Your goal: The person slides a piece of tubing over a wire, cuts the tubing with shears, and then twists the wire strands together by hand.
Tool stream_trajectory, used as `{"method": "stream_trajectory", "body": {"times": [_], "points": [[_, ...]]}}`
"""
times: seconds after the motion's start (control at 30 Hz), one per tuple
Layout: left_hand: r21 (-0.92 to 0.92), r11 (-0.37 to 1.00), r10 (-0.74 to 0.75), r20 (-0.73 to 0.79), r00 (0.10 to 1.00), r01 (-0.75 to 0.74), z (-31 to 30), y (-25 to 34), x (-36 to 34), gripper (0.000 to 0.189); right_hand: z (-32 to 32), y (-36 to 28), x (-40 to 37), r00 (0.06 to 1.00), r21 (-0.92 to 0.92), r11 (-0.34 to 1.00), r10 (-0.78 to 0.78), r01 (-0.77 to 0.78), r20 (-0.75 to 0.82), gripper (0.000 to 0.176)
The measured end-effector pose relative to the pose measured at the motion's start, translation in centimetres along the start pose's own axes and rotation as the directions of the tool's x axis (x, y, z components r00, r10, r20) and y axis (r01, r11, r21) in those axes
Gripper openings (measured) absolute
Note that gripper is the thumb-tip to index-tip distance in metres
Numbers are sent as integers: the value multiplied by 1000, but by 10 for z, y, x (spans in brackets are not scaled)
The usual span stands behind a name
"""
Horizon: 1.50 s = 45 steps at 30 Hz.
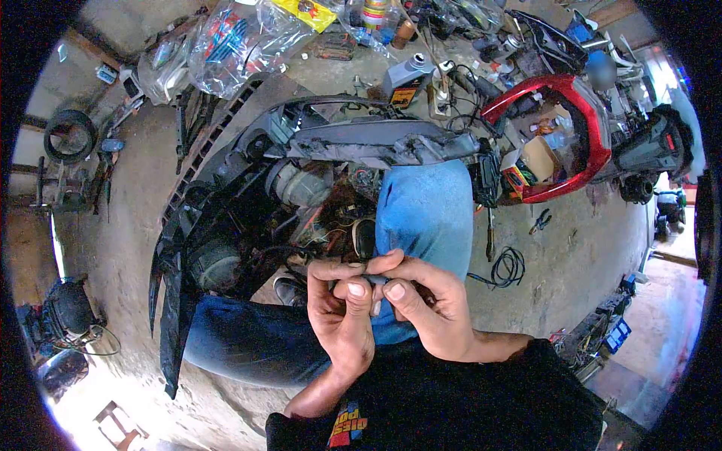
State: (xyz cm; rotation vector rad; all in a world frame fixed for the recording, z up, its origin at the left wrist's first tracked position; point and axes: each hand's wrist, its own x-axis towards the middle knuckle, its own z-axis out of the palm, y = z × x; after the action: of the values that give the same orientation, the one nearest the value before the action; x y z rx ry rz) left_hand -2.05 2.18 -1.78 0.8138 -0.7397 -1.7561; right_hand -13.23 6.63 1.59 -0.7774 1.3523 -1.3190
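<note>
My left hand (340,314) and my right hand (435,304) meet in front of my chest, thumbs and fingertips pinched together. Between them is a small dark piece (374,279), mostly covered by the fingers, so its kind is hard to make out. Both hands are closed on it, one at each end. Beyond them, a large black car bumper (199,203) with round lamps (301,183) set in it rests around my legs. A long grey plastic strip (376,141) lies across above my knee.
A red curved frame (602,143) lies at right, near an open cardboard box (538,159). Pliers (541,220) and a coiled black cable (508,267) lie on the floor. A grey bottle (408,79) and plastic bags (241,45) stand farther back; a tyre (69,137) is at left.
</note>
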Motion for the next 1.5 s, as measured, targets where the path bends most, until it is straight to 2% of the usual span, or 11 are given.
{"method": "stream_trajectory", "body": {"times": [0.23,0.33,0.43,0.53,0.77,0.87,0.97,1.07,1.17,1.27,1.5], "points": [[127,991,44,8,999,-45,-5,4,0,38,-6,-6,5,999,-85,996,26,-22,47,20],[289,928,220,86,972,-236,-12,0,7,35,-8,-6,8,996,-120,993,11,-1,85,21],[306,931,167,133,977,-201,-12,11,11,31,-14,-11,11,991,-256,967,20,15,133,21],[530,735,249,370,895,-424,-36,12,20,18,-15,-10,16,985,-349,931,-47,104,169,23],[486,835,163,231,959,-258,-33,19,14,17,-13,-7,17,976,-387,908,-85,159,200,24],[498,849,109,161,981,-176,-33,21,11,20,-9,-21,14,975,-309,934,211,-179,71,15],[478,866,113,100,988,-148,-20,21,13,28,-9,0,13,999,-259,965,-23,30,29,16],[478,871,92,71,993,-115,-18,20,13,27,-3,6,17,958,-437,866,-285,243,-32,14],[478,875,55,71,996,-82,-13,27,12,23,-3,4,17,957,-476,846,-288,241,-27,12],[465,884,-6,123,992,-52,-18,32,15,15,-5,-4,16,998,-366,931,-32,12,-50,12],[364,928,-122,97,988,78,-20,33,17,18,-5,-9,12,978,-182,961,207,-210,-36,15]]}}
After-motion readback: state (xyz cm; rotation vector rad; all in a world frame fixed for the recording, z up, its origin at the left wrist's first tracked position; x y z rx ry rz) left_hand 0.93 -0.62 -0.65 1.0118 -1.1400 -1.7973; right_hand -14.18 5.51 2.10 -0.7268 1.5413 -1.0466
